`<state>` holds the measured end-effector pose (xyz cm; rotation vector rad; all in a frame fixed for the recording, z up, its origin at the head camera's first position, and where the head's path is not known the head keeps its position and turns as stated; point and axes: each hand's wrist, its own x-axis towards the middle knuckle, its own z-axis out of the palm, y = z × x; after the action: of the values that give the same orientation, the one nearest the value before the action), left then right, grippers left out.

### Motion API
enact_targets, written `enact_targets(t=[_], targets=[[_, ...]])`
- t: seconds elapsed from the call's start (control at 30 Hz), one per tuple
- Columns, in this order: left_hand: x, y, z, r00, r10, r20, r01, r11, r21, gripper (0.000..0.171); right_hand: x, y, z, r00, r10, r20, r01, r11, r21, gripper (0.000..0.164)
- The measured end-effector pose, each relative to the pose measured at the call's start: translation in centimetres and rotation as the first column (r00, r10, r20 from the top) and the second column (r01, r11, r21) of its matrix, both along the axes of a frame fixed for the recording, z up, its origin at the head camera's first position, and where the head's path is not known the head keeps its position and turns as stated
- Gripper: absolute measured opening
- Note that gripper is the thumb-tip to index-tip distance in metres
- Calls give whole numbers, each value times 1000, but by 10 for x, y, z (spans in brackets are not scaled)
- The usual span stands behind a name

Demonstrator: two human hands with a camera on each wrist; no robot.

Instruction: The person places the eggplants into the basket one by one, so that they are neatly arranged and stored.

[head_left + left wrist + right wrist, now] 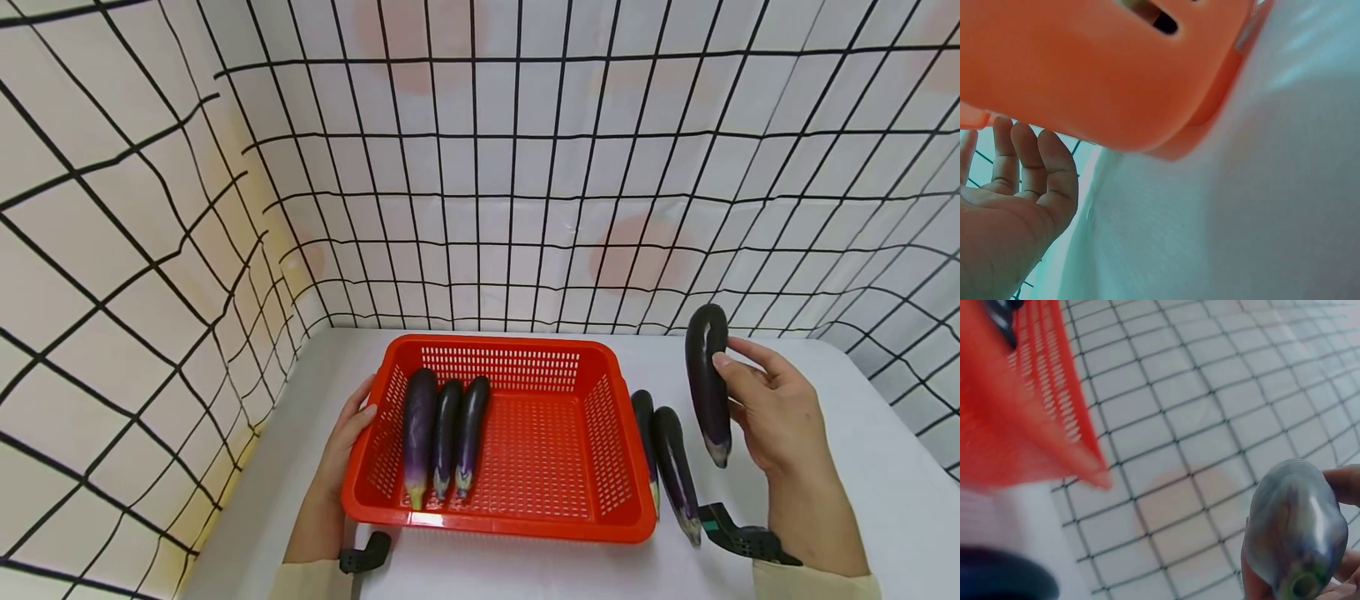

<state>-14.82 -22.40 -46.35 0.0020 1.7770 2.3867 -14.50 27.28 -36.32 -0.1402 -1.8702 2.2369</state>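
- Looks like a small enclosed work station; whether it stands in a home, a lab or a shop cannot be told
- A plain white table (847, 417) with a rounded far right corner
- Black wire grid (517, 60) rises beyond the table's far edge and along its left and right sides, like a pen or booth
- White sheeting (547, 108) backs the wire, with faint reddish round patches (647, 260) on it; the right wrist view shows the same wire and sheeting
- Eggplants (420, 433) and a red basket (525, 527) would suit a kitchen or grocer's, but the fenced surround and black wrist devices (367, 553) speak more for a recording set-up
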Motion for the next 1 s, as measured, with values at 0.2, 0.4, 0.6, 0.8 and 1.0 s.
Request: enact_targets(t=[0.2,0.4,0.6,0.8,1.0], targets=[[0,1,0,1000,3,-1,-3,1000,1,56,-5,-20,21,999,27,-38,-25,998,66,53],[-1,0,0,1000,-4,-2,4,1000,0,56,-10,-40,28,994,84,-69,-76,992,104,52],[0,-1,-1,1000,0,9,0,1000,2,56,-16,-59,29,988,147,-56,-139,982,130,48],[0,1,-1,1000,8,13,-8,1000,1,55,-22,-77,28,979,203,31,-205,955,213,60],[0,1,-1,1000,9,16,-9,1000,-2,56,-29,-94,29,962,255,102,-273,931,244,63]])
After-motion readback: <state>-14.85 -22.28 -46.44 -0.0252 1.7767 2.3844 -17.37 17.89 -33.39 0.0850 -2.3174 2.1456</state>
